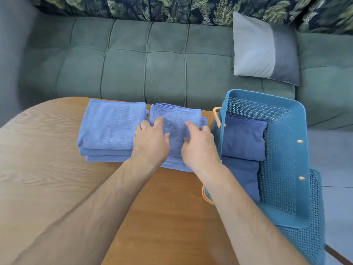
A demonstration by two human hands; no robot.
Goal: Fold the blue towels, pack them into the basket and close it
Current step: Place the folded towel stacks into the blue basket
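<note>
Two bare forearms extend from the near edge over the wooden bench point(57, 188) toward its far side. The left hand point(150, 142) lies on the left part of a folded towel point(175, 119), index finger on top and the remaining fingers curled over the towel's left edge, gripping it. The right hand point(198, 148) grips the same towel at its right edge, fingers curled over that edge and thumb on the upper surface. This light blue towel sits at the far middle of the bench, on top of further blue cloth that shows beneath its near edge. Just beside it on the left, a stack of towels point(110, 129) rests on the bench, folded square, with three layers visible at the near side. To the right, touching distance from the right hand, a teal perforated basket point(282, 150) stands at the bench edge with orange handles; its lid point(313, 236) hangs open over the far right side. Inside the basket lie the packed towels point(242, 140), two folded pieces side by side. Beyond the bench is a green tufted sofa point(133, 64), carrying a grey two-tone pillow point(254, 48) on the right and leaf-patterned cushions point(172, 8) along the back.
</note>
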